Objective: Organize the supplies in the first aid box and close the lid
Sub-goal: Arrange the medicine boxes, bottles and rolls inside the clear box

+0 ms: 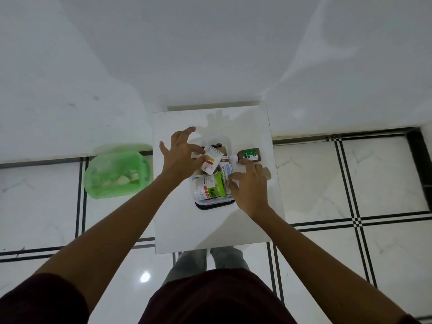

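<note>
A clear first aid box [211,205] with a dark rim sits open on a small white table [210,230]. Inside lie a green and white tube [211,191], a white bandage packet [225,170] and other supplies. My left hand [180,157] hovers over the box's far left part, thumb and a finger pinching a white sachet [211,161] with red and yellow marks. My right hand [247,185] rests at the box's right side, fingers spread, one fingertip touching a brown bottle [249,155] with a green label that lies on its side just right of the box.
A green plastic basket [117,171] lined with a bag stands on the tiled floor left of the table. A white wall rises behind the table. A tan cardboard roll [267,173] lies on the table by my right hand.
</note>
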`<act>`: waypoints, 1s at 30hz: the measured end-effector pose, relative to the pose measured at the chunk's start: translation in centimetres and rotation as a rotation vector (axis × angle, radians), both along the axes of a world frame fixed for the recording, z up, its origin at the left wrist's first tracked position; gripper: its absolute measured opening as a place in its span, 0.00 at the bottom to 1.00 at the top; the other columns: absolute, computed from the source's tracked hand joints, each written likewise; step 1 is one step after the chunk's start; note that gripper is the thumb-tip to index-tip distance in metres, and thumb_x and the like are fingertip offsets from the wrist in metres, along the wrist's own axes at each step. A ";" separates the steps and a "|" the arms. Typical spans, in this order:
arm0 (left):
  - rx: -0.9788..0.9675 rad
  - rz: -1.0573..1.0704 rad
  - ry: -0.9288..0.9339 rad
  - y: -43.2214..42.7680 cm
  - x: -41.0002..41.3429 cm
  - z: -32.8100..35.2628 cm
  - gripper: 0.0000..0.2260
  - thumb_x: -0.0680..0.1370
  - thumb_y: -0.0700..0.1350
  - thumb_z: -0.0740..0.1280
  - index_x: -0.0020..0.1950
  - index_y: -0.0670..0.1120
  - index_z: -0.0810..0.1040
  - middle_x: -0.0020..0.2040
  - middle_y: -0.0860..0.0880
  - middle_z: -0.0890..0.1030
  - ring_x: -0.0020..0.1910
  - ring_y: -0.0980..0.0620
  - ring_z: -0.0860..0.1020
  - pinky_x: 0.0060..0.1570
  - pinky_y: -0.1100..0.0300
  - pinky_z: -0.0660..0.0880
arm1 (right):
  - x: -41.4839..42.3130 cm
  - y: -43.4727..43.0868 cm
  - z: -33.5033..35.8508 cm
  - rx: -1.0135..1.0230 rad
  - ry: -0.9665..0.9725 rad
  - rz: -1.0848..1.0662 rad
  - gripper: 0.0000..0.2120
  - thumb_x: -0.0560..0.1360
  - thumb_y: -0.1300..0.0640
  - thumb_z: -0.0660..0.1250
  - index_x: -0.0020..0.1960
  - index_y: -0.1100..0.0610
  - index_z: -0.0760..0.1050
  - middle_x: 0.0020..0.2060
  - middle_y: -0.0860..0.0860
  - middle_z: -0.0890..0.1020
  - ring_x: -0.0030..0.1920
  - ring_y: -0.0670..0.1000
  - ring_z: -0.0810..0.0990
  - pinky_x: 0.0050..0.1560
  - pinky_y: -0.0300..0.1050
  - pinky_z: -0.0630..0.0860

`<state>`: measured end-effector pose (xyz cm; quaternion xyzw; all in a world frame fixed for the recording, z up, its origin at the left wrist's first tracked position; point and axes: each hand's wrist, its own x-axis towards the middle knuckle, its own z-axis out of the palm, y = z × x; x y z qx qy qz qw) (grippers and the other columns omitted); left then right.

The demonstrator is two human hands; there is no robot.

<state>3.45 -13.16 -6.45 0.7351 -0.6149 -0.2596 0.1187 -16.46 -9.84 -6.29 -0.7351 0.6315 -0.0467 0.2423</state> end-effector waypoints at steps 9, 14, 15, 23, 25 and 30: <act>-0.221 -0.187 0.176 -2.8 -0.6 2.6 0.09 0.72 0.51 0.70 0.45 0.47 0.83 0.48 0.49 0.84 0.49 0.48 0.80 0.53 0.48 0.75 | -3.1 0.7 2.3 -0.164 -0.110 -0.147 0.04 0.73 0.62 0.68 0.47 0.60 0.80 0.45 0.56 0.82 0.46 0.56 0.79 0.42 0.45 0.76; -0.070 -0.386 0.171 -6.9 -3.1 2.5 0.10 0.72 0.52 0.72 0.48 0.48 0.82 0.45 0.53 0.82 0.43 0.54 0.76 0.48 0.54 0.75 | -5.4 0.9 1.1 -0.129 0.012 -0.101 0.09 0.69 0.63 0.72 0.49 0.58 0.79 0.50 0.55 0.82 0.47 0.58 0.78 0.41 0.50 0.79; -0.041 -0.433 0.143 -7.8 -3.8 2.2 0.11 0.71 0.52 0.73 0.49 0.48 0.82 0.46 0.53 0.82 0.43 0.55 0.76 0.46 0.56 0.74 | -5.7 0.8 0.5 -0.121 0.038 -0.087 0.11 0.67 0.63 0.73 0.49 0.57 0.79 0.51 0.54 0.82 0.47 0.57 0.79 0.41 0.50 0.78; 0.194 -0.670 -0.132 -11.4 -8.7 -1.5 0.22 0.66 0.58 0.74 0.54 0.47 0.81 0.52 0.51 0.81 0.49 0.49 0.79 0.49 0.54 0.73 | -5.5 -0.1 -2.9 -0.049 0.192 0.002 0.17 0.64 0.61 0.74 0.52 0.56 0.77 0.55 0.53 0.80 0.53 0.57 0.78 0.45 0.52 0.75; 0.240 -0.690 -0.223 -12.2 -9.9 -2.1 0.24 0.63 0.60 0.75 0.52 0.48 0.79 0.49 0.52 0.80 0.49 0.48 0.78 0.50 0.54 0.70 | -5.5 -0.4 -3.6 -0.045 0.212 0.006 0.18 0.63 0.62 0.74 0.53 0.55 0.76 0.56 0.52 0.80 0.53 0.56 0.77 0.45 0.52 0.74; 0.339 -0.818 -0.402 -13.7 -12.6 -2.5 0.22 0.61 0.58 0.77 0.34 0.45 0.70 0.32 0.51 0.72 0.36 0.48 0.75 0.44 0.55 0.66 | -5.8 -1.1 -5.0 -0.080 0.288 0.068 0.20 0.62 0.67 0.69 0.53 0.54 0.75 0.52 0.51 0.80 0.49 0.56 0.77 0.39 0.48 0.69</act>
